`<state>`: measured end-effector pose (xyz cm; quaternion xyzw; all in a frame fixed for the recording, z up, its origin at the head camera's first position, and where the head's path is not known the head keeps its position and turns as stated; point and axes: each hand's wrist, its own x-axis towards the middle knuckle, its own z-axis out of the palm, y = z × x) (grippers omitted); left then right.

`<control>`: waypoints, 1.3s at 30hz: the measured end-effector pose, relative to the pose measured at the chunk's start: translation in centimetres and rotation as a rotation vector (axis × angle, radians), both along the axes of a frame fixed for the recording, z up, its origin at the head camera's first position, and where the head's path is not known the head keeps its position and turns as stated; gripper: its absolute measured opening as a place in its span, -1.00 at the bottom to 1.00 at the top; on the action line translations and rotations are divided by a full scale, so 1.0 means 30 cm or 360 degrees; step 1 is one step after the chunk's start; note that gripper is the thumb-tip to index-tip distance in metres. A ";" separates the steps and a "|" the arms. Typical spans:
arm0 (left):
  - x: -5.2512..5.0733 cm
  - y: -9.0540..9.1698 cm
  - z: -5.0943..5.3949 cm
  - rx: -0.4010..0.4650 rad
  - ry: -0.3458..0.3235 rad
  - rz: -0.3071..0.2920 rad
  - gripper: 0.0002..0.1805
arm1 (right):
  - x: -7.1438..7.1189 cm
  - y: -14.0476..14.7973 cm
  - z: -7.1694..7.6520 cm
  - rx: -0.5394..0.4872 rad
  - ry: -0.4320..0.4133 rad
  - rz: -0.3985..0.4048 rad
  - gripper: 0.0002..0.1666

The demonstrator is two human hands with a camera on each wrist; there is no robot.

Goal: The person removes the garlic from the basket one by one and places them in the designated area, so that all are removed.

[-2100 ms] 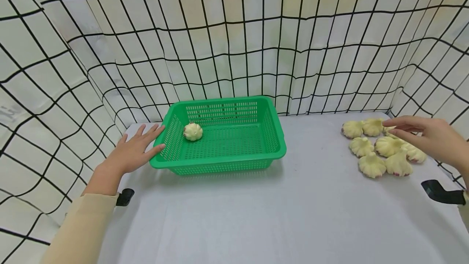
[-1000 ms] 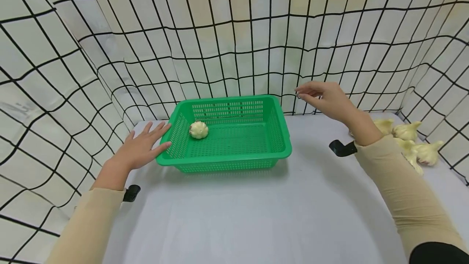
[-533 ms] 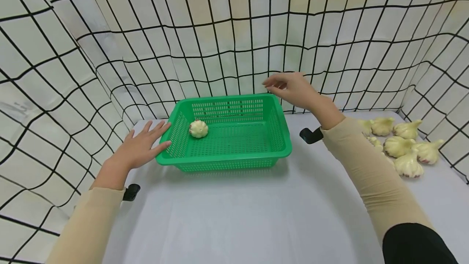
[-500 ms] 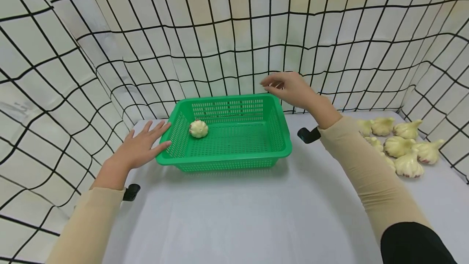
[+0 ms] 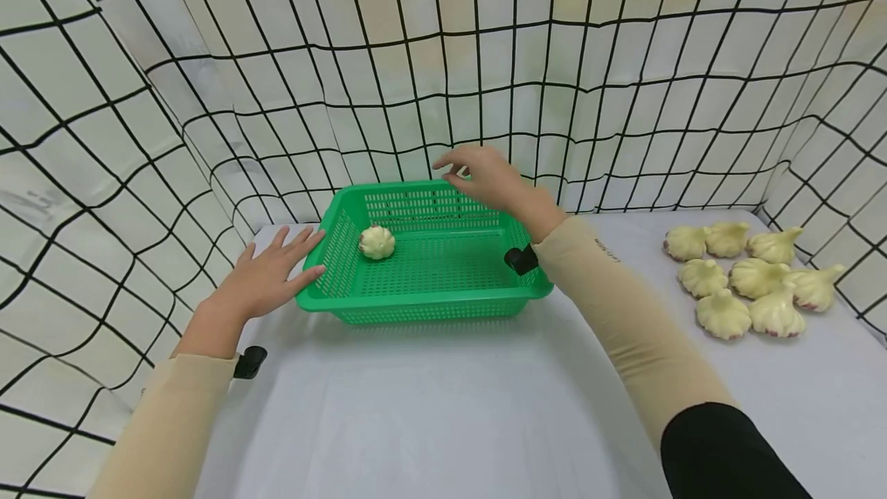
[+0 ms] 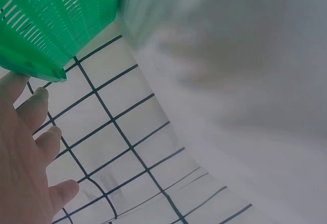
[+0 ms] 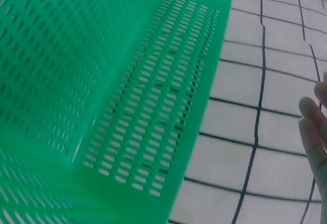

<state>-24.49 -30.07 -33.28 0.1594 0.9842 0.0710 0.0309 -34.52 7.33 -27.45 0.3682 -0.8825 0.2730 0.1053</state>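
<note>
A green plastic basket [image 5: 443, 300] with slotted walls stands on the white table. Inside, near its left wall, sits a garlic bulb [image 5: 377, 242], partly seen at the top of the right wrist view. My left hand [image 5: 259, 279] rests with spread fingers against the basket's left rim. Over the basket's back rim hovers my right hand [image 5: 485, 177], fingers loosely bent, thumb apart from them, nothing visible between. In the right wrist view only some right fingers [image 7: 316, 132] show, outside the rim. Several more garlic bulbs [image 5: 757, 278] lie grouped on the table at the right.
Black netting [image 5: 603, 91] over pale walls encloses the table at the back and both sides. White tabletop [image 5: 430, 414] stretches in front of the basket and between it and the garlic group. A small black wrist camera [image 5: 521, 259] hangs under the right wrist, over the basket.
My right hand has moved left from the garlic group to above the basket's back rim, uncovering the whole group. The left hand stays at the left rim. The bulb in the basket has not moved.
</note>
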 end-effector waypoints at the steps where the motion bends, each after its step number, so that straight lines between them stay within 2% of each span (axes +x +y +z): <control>1: 0.000 -0.002 0.000 -0.0004 0.0002 0.0001 -0.15 | -0.001 -0.019 -0.005 0.0015 0.0018 0.0012 -0.66; 6: 0.001 -0.015 -0.001 -0.0031 0.0020 0.0009 -0.15 | -0.003 -0.106 -0.041 0.0061 0.0086 0.0065 -0.66; 9: 0.002 -0.022 0.001 -0.0033 0.0022 0.0013 -0.15 | -0.010 -0.153 -0.071 0.0074 0.0046 0.0079 -0.65; 12: 0.004 -0.028 0.006 -0.0035 0.0023 0.0020 -0.15 | -0.019 -0.202 -0.096 0.0105 -0.0075 0.0101 -0.61; 16: 0.008 -0.035 0.015 -0.0040 0.0028 0.0023 -0.16 | -0.024 -0.269 -0.114 0.0171 -0.0264 0.0209 -0.52; 21: 0.005 -0.032 0.023 -0.0048 0.0035 0.0021 -0.16 | -0.034 -0.340 -0.127 0.0334 -0.0404 0.0321 -0.43; 27: 0.000 -0.018 0.025 -0.0057 0.0054 0.0019 -0.16 | -0.035 -0.383 -0.149 0.0424 -0.0489 0.0309 -0.44; 34: 0.016 -0.014 0.009 -0.0050 0.0065 0.0013 -0.18 | -0.024 -0.429 -0.172 0.0625 -0.0549 0.0325 -0.36; 39: 0.006 0.001 0.001 -0.0043 0.0082 0.0001 -0.18 | -0.025 -0.457 -0.173 0.0726 -0.0581 0.0300 -0.36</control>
